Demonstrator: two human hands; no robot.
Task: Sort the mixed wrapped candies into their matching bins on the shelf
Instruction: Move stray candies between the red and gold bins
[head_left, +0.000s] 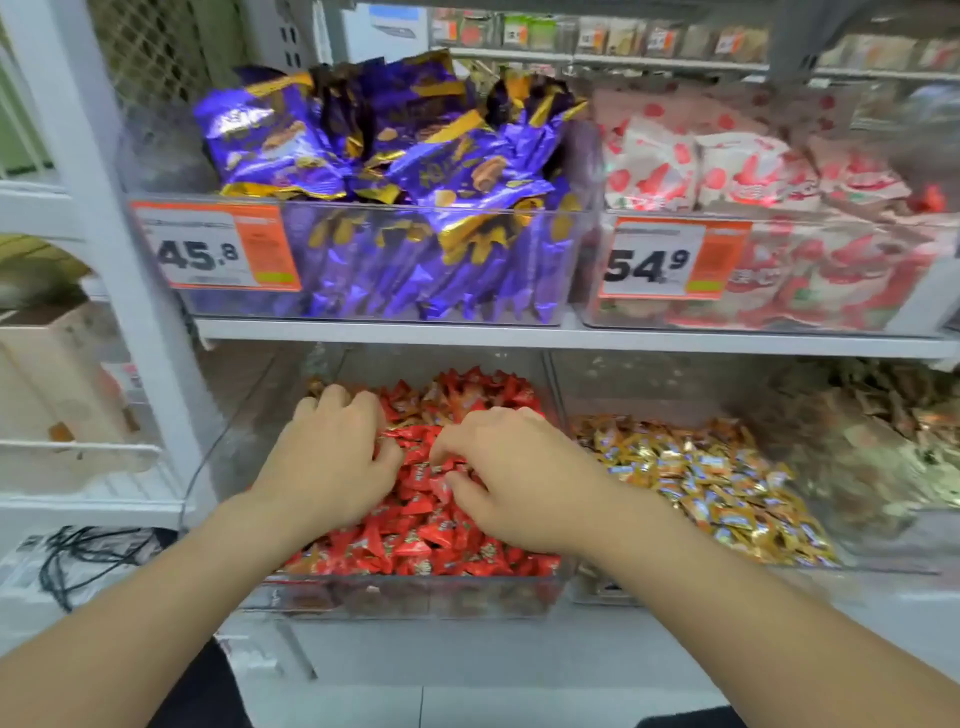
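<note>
Left hand (327, 457) and right hand (511, 483) dig curled fingers into the red candies (415, 545); whether either pinches one, I cannot tell. Best to rake shallowly and lift out only odd-coloured pieces.

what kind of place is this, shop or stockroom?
Most likely a shop's loose-candy shelf: clear bins heaped with wrapped candies, orange price tags reading 45.8 and 54.9 on the upper bins, all on white shelving.

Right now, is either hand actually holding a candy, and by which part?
Cannot tell. The left hand and right hand both dig curled fingers into the red wrapped candies, whose pile hides any pinch.
</note>
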